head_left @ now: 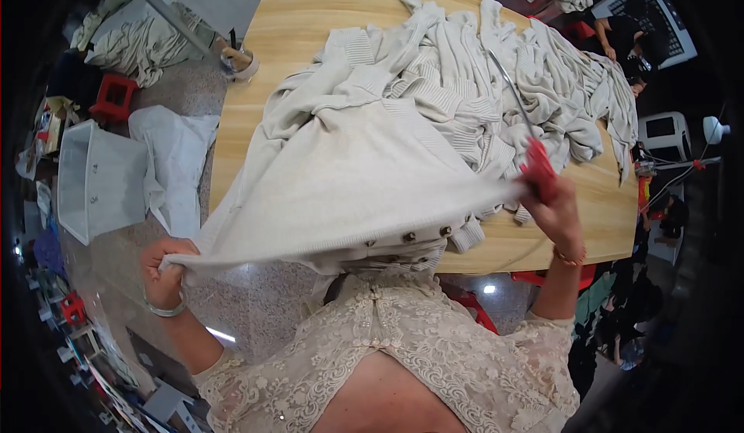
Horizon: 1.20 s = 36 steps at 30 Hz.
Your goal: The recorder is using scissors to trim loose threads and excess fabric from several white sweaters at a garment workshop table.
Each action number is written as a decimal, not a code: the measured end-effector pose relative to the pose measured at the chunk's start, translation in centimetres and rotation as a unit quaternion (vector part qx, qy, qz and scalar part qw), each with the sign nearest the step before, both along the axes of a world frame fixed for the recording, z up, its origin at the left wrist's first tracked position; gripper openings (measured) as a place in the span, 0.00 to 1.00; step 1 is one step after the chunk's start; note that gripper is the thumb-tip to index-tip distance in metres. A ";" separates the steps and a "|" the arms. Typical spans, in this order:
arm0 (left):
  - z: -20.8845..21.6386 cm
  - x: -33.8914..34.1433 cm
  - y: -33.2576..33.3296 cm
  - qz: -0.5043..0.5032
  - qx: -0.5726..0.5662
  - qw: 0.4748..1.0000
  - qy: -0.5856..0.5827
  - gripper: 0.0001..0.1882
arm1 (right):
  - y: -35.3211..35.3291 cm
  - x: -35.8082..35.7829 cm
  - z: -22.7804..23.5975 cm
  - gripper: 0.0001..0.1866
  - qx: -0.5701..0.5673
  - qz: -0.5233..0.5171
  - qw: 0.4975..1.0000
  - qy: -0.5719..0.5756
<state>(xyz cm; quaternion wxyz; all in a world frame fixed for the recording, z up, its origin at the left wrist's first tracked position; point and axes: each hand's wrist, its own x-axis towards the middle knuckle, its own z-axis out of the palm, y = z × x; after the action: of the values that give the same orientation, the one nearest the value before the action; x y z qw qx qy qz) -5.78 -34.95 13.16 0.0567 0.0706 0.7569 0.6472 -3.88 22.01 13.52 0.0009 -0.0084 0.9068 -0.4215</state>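
Observation:
A cream knit cardigan (341, 177) is stretched taut across the table's near edge, its ribbed hem toward me. Several dark buttons (409, 237) show just below that hem. My left hand (164, 270) is closed around a corner of the cardigan, left of the table. On the right, my right hand (554, 212) grips the red-handled scissors (536, 171), whose metal blades point away toward the far side. The cardigan's other end meets the right hand too; motion blurs the fingers and fabric there. Beyond it lies a heap of similar knit garments (457, 69).
The wooden table (302, 14) carries the heap. To the left stand a white plastic bin (116, 185), a white sack (178, 162) and a red stool (115, 96). A metal pole (167, 10) slants at the upper left. Another person (632, 37) is at the far right.

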 end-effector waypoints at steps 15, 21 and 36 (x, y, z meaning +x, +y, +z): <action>-17.2 0.0 7.6 0.127 -0.508 0.837 0.156 0.19 | 1.6 -0.3 -11.0 0.12 0.390 -0.065 0.913 -0.098; -15.1 2.3 24.6 -0.085 -0.282 0.908 0.300 0.23 | 2.5 4.1 -10.6 0.19 0.209 -0.113 0.971 -0.040; -21.3 -1.5 36.7 -0.265 -0.418 0.808 0.320 0.29 | -1.7 6.3 -6.7 0.11 0.254 0.160 0.943 -0.142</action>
<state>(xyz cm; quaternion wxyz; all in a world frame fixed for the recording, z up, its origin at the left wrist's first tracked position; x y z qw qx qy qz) -7.28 1.76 -8.14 0.0049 0.4413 0.8814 0.1685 2.42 20.26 6.82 0.1987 -0.0927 0.9610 -0.1684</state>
